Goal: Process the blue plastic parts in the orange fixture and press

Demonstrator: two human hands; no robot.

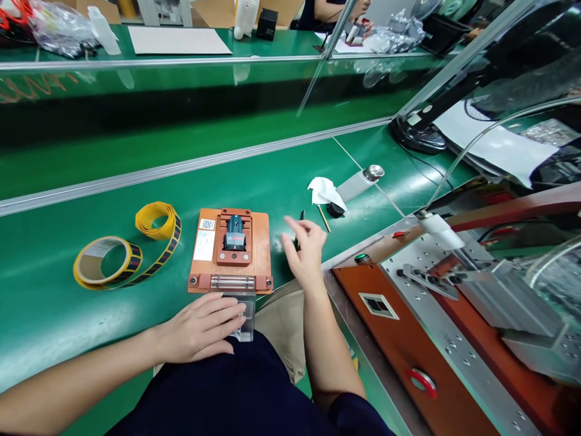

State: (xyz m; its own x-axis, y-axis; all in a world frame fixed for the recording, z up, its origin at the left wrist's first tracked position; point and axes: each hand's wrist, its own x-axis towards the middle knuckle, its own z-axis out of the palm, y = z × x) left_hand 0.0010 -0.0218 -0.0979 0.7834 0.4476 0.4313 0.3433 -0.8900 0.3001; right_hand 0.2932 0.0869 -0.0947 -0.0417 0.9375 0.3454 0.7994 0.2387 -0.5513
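Observation:
An orange-brown fixture board lies on the bench, with a small dark blue-and-grey moulded part seated in its central nest. A hinged clear plastic cover is folded down toward my body at the board's near edge. My left hand rests flat on that cover, fingers stretched out. To the right of the board, my right hand hovers with thumb and index finger apart and the other fingers curled. A thin black item shows partly behind it; the rest is hidden by the hand.
Left of the board stand a label roll and a loose yellow coil joined by a strip. A white bottle, tissue and wooden stick lie right. An orange machine borders the bench; a person sits beyond.

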